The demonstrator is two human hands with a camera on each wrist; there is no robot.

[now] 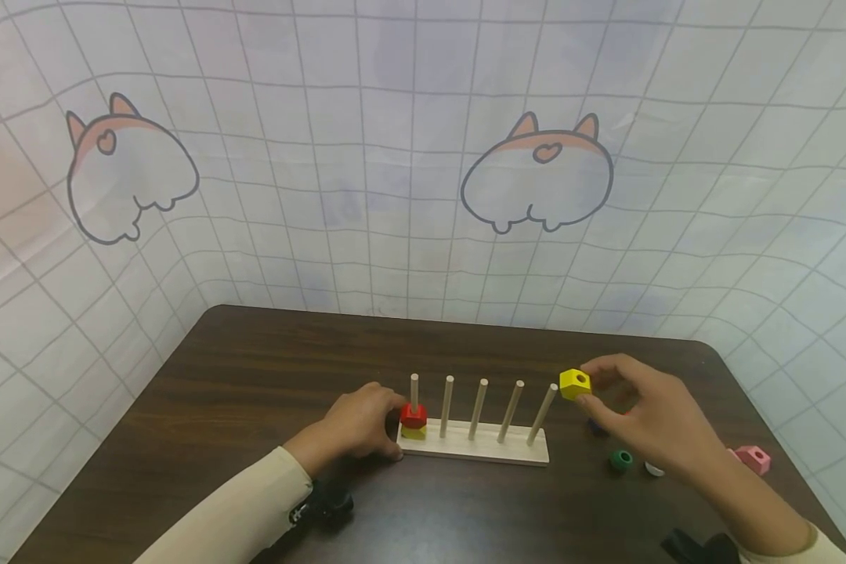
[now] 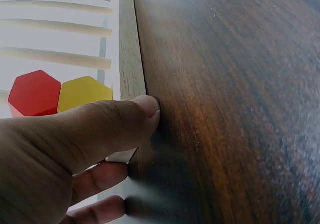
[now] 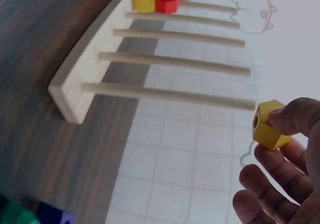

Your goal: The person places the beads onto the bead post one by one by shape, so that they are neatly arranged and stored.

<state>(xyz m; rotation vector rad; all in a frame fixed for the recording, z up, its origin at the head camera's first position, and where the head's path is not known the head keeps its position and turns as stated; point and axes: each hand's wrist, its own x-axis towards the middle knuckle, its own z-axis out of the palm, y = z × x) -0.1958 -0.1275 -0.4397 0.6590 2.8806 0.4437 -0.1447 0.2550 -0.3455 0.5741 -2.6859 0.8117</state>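
While the left grip [image 1: 359,419] holds the peg rack [image 1: 458,445], the right grip [image 1: 650,405] pinches a yellow block [image 1: 573,385]
just beside its rightmost peg [image 1: 543,415].

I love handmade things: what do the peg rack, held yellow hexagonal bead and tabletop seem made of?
Peg rack: pale, matte, seemingly unpainted wood; grain shows along its base.
Held yellow hexagonal bead: smooth, evenly coloured; perhaps painted wood, possibly plastic.
Tabletop: dark grain with sheen; wood or laminate.

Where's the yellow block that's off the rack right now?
In the head view, the yellow block is right of centre, pinched in the right hand, near the tip of the rightmost peg.
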